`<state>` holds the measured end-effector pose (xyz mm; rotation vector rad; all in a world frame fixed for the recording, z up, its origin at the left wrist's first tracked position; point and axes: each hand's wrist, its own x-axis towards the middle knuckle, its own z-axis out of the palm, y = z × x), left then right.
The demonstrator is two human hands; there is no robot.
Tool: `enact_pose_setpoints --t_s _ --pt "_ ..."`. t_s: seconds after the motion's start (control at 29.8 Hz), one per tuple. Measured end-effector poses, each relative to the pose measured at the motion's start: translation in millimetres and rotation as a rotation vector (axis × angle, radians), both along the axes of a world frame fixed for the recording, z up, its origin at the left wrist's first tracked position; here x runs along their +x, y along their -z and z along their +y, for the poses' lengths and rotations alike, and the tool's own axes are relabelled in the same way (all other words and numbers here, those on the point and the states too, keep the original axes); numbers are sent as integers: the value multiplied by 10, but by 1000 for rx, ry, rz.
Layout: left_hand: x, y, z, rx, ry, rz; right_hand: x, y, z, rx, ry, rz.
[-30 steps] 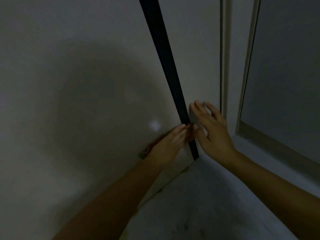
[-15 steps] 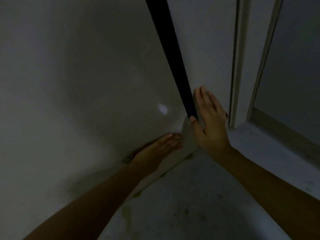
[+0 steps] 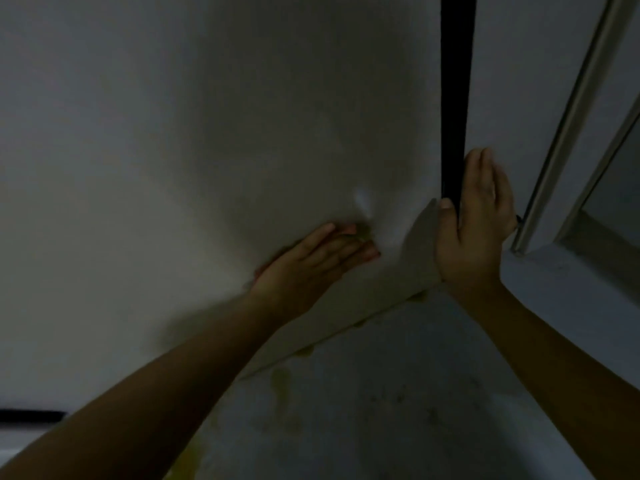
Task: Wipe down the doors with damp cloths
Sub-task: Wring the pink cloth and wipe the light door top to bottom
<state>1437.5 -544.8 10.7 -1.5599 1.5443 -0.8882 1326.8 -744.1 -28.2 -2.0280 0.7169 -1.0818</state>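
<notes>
Your left hand (image 3: 311,258) flat on door (image 3: 207,150), fingers spread over barely visible cloth; your right hand (image 3: 474,220) clasps door's dark edge (image 3: 455,98)

left hand (image 3: 313,263) slid leftward (door (image 3: 173,168) face)

We see a plain off-white door (image 3: 207,150), greyed by dim light, with a black strip (image 3: 455,98) running down its edge. A sliver of reddish cloth (image 3: 265,268) shows beneath our left hand (image 3: 311,268). The grey floor (image 3: 398,410) carries yellowish stains and dark specks. The frame (image 3: 571,116) beside it is pale grey.
</notes>
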Motion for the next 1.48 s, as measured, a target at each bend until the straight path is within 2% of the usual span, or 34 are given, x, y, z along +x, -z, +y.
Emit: enact_pose_setpoints --t_s 0.17,0.4,0.57,0.71,0.94,1.01,1.14,1.24,1.31,1.41,1.48 --pt "150 -265 411 -45 43 -4 -183 -148 100 -64 -45 125" --pt "23 -173 190 -104 107 -81 -333 -497 513 -447 -330 406" --pt "120 -272 613 -296 54 19 -331 -557 617 -523 -444 582" --pt "149 -419 835 -506 40 70 -221 -479 724 -536 -422 559" --pt "191 -1107 102 -835 121 14 -84 -331 797 -566 -320 488" --pt "188 -1018 146 -789 71 -8 -89 -337 805 -582 -294 442" --pt "32 -466 523 -449 -8 9 -154 -386 718 -699 -290 407" --pt "-10 -513 567 -434 -23 29 -201 -530 600 -758 -282 334" --pt "3 -716 449 -549 0 61 -210 -645 516 -795 -287 282" --pt "70 -1077 191 -865 36 112 -170 -780 395 -826 -256 217" --pt "97 -1124 105 -911 55 113 -103 -846 322 -842 -234 178"
